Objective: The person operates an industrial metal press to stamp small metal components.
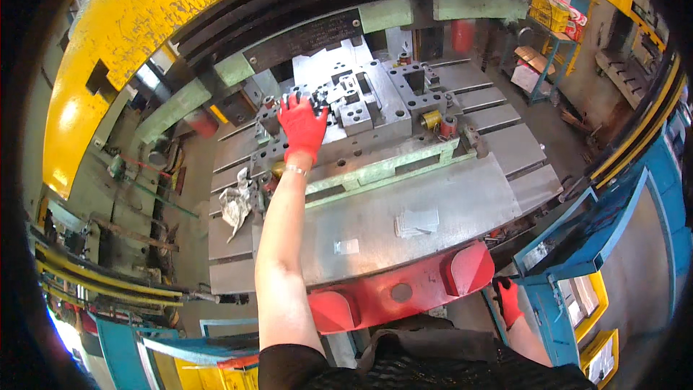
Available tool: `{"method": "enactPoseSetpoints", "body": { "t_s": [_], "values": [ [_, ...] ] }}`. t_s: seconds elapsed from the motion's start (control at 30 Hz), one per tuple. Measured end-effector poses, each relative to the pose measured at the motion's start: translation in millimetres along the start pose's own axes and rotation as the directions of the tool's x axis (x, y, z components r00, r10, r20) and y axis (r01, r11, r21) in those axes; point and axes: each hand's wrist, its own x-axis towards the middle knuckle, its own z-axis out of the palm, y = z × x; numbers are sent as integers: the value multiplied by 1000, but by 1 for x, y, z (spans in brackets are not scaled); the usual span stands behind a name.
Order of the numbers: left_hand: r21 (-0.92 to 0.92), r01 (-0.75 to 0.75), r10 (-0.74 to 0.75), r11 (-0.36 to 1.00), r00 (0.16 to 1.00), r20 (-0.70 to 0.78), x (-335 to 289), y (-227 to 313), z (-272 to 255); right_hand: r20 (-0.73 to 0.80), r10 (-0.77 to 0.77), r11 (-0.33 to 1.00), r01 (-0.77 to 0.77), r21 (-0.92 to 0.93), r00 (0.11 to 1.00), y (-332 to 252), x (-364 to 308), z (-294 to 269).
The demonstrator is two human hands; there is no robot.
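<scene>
My left hand [304,127], in a red glove, reaches far forward over the left part of a steel die [395,105] on the press bed. Its fingers are apart, and the fingertips are at the small dark metal parts beside the die's raised centre block [354,117]. Whether they touch these parts is hard to see. My right hand [510,303], in a red and black glove, is low at the right, beside the end of a red two-lobed panel [404,283]. Its fingers are partly hidden there.
Thin flat metal pieces [416,222] lie on the steel plate in front of the die, with a smaller piece [346,246] nearer left. A crumpled rag [236,204] rests at the bed's left. Overhead spans the yellow press frame [155,0]. Blue cabinet doors [588,235] stand at right.
</scene>
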Motion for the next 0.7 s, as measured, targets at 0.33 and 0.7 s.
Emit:
{"method": "enactPoseSetpoints", "body": {
  "t_s": [0.33, 0.7],
  "values": [
    [213, 130, -191, 969, 935, 300, 63, -1, 55, -253, 80, 994, -97, -54, 964, 7, -86, -38],
    [-150, -79, 56, 985, 988, -147, -157, -11, -57, -21, -344, 925, 343, 162, 939, -256, -10, 24]
  ]
}}
